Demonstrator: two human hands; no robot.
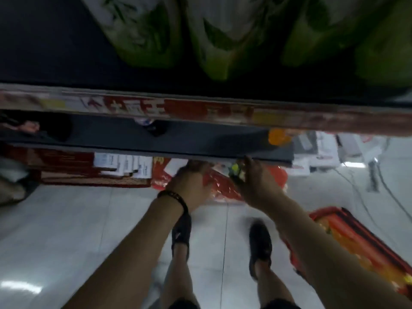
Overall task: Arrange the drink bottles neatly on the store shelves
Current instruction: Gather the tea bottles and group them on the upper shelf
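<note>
The view is blurred. Large green-labelled drink bottles [211, 41] stand on the upper shelf, behind its red price strip [200, 110]. Both my hands reach low, just under the front edge of the dark lower shelf [178, 139], over a red plastic-wrapped pack [223, 188] on the floor. My right hand [256, 181] is closed around a small dark bottle with a yellow patch [235, 171]. My left hand [191, 177], with a dark bracelet on its wrist, rests on the pack's left side; its fingers are hidden.
A red case with orange contents [356, 248] lies on the tiled floor at my right. Red and brown cartons [89, 168] sit under the shelf at left, and white boxes [323, 150] at right. An orange item [276, 137] shows on the lower shelf. My feet [259, 244] stand close behind the pack.
</note>
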